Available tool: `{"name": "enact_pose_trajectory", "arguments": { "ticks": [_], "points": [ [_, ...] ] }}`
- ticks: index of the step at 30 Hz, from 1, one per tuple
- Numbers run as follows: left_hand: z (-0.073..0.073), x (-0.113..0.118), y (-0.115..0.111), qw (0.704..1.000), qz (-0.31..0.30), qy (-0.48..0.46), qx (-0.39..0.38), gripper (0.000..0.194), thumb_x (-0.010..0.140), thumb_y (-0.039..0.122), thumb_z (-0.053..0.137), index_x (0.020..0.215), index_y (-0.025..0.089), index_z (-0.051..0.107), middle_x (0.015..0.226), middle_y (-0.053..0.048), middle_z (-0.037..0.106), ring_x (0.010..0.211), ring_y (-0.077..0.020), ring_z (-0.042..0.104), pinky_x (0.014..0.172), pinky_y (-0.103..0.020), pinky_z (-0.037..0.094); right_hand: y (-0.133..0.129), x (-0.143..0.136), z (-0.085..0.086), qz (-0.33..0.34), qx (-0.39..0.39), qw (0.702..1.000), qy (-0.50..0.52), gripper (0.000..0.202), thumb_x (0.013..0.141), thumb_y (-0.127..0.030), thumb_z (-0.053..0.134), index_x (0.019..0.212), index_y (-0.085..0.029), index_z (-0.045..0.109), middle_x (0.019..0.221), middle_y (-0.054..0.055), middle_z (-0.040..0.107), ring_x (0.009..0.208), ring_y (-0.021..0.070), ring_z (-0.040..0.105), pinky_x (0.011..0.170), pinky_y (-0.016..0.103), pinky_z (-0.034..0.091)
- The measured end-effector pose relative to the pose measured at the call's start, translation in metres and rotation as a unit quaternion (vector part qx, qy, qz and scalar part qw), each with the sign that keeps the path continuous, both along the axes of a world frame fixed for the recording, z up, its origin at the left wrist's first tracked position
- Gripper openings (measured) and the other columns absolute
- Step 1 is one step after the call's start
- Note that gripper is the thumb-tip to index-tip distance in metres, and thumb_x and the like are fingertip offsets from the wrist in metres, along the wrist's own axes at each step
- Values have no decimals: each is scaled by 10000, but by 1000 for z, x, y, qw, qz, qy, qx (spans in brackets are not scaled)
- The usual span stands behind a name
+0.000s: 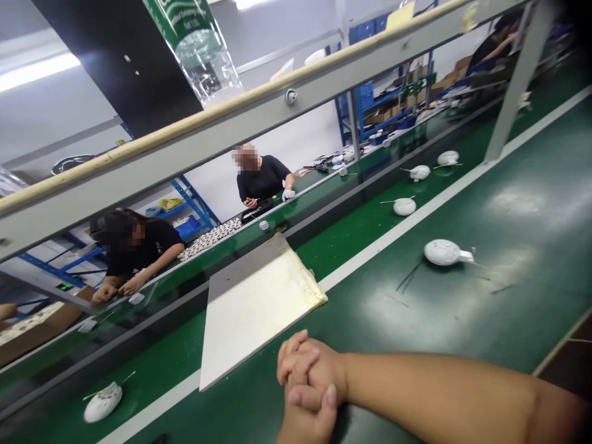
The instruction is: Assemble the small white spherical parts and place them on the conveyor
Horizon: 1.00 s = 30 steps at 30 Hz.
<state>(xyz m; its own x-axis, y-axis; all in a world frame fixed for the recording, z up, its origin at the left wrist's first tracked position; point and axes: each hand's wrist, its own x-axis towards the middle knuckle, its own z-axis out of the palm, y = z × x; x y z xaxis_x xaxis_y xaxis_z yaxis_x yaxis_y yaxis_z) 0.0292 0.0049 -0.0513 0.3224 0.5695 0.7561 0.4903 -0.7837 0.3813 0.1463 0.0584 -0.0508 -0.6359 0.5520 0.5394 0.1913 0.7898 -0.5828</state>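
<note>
Two clasped hands: right hand (311,369), left hand (309,414), near board (250,308).

Left hand (308,416) cut off by bottom edge, fingers interlaced with right hand (309,370). Far white round plastic housings (448,158) too small to detail. Clear plastic bottle (203,49) cropped at top.

Green conveyor belt (531,185) carries five white round units; the farthest (448,158) sits well apart from the nearest-left one (102,402). Two seated persons work at the opposite surface (222,246). Blue shelving (365,111) stands behind.
</note>
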Motion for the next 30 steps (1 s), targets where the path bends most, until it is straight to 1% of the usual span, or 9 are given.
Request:
{"name": "enact_pose_trajectory", "arguments": {
  "ticks": [3, 8, 10, 13, 18, 21, 23, 26, 30],
  "points": [
    [0, 2, 5, 1000, 2, -7, -25, 515, 920, 381, 497, 1409, 247, 407, 1547, -159, 313, 1408, -356, 377, 1070, -621, 416, 1, 10, 17, 31, 15, 999, 8, 566, 755, -496, 627, 1246, -214, 647, 1160, 118, 684, 1014, 270, 658, 877, 381, 534],
    [-2, 6, 8, 997, 63, -21, -45, 666, 950, 415, 475, 1549, 269, 223, 1619, -144, 192, 1521, -381, 137, 1166, -681, 239, -5, 18, 49, -18, -24, 998, -53, 1052, 776, -555, 661, 1594, -162, 129, 1456, 167, 531, 1243, 337, 584, 1021, 425, 487],
    [-6, 6, 13, 994, 88, -21, -59, 660, 985, 450, 400, 1574, 251, 177, 1639, -143, 129, 1532, -380, 74, 1184, -681, 186, -5, 22, 59, -96, -17, 994, -48, 993, 806, -563, 647, 1584, -163, 177, 1492, 168, 492, 1307, 330, 537, 1075, 434, 450],
    [-11, 3, 25, 995, 45, -8, -85, 630, 1011, 502, 288, 1574, 241, 186, 1639, -152, 145, 1516, -381, 164, 1165, -669, 262, 2, 48, 77, -174, 40, 984, -26, 692, 922, -520, 517, 1507, -181, 369, 1491, 133, 499, 1359, 273, 493, 1116, 417, 419],
    [-10, -3, 33, 982, 61, 43, -172, 562, 1004, 460, 352, 1527, 264, 291, 1614, -132, 256, 1447, -341, 353, 1090, -580, 450, 36, 164, 125, -267, 65, 947, -164, 517, 913, -473, 534, 1351, -200, 565, 1366, 105, 612, 1251, 278, 582, 1052, 402, 473],
    [-4, -2, 28, 969, 92, 136, -184, 581, 969, 460, 434, 1506, 259, 338, 1611, -125, 284, 1457, -360, 338, 1128, -607, 393, 72, 257, 153, -397, 4, 870, -293, 531, 920, -478, 543, 1404, -261, 514, 1413, 83, 570, 1255, 254, 574, 1047, 349, 460],
    [0, 0, 23, 960, 114, 184, -178, 586, 952, 444, 473, 1502, 286, 346, 1611, -101, 303, 1459, -359, 342, 1131, -611, 383, 97, 310, 163, -447, -35, 832, -327, 586, 914, -426, 571, 1445, -207, 462, 1416, 157, 543, 1253, 301, 570, 1040, 394, 451],
    [4, 4, 14, 952, 137, 222, -159, 610, 934, 417, 510, 1510, 330, 328, 1612, -74, 316, 1438, -345, 391, 1074, -578, 465, 129, 360, 161, -497, -102, 773, -380, 723, 862, -453, 644, 1455, -103, 423, 1385, 273, 513, 1197, 383, 590, 974, 467, 473],
    [7, 11, 2, 953, 134, 244, -123, 688, 892, 408, 585, 1522, 322, 322, 1607, -93, 326, 1407, -346, 441, 1008, -525, 540, 155, 369, 136, -515, -158, 719, -439, 828, 846, -610, 596, 1449, -80, 395, 1291, 274, 563, 1129, 408, 614, 903, 497, 489]
  ]
}}
